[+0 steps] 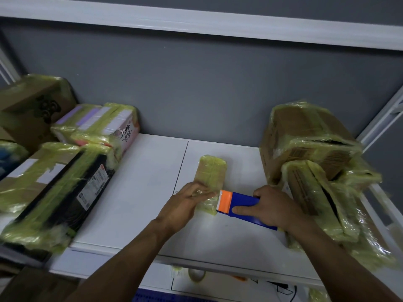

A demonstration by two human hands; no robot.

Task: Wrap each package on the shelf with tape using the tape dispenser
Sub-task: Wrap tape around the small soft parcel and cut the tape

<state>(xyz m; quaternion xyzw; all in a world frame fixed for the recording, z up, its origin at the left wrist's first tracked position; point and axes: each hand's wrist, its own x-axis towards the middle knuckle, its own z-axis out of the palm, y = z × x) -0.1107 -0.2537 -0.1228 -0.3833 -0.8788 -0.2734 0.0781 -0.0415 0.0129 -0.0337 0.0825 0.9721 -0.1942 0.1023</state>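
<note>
Wrapped stack (54,182) crowding shelf (141,192) at left. Left hand (185,203), fingers flat, pressing near end of small package (211,173) mid-shelf. Tape dispenser (242,205) butted against that end, gripped by right hand (272,205). Likely mid-strip; next, draw and tear cleanly. Bare shelf left of package; wrapped boxes (309,149) close on right.

a grey wall (218,88) stands behind, a tape roll (192,277) lies below.

Left grip (187,200) lies seemingly flat and outstretched; right grip (270,209) is curled.
</note>
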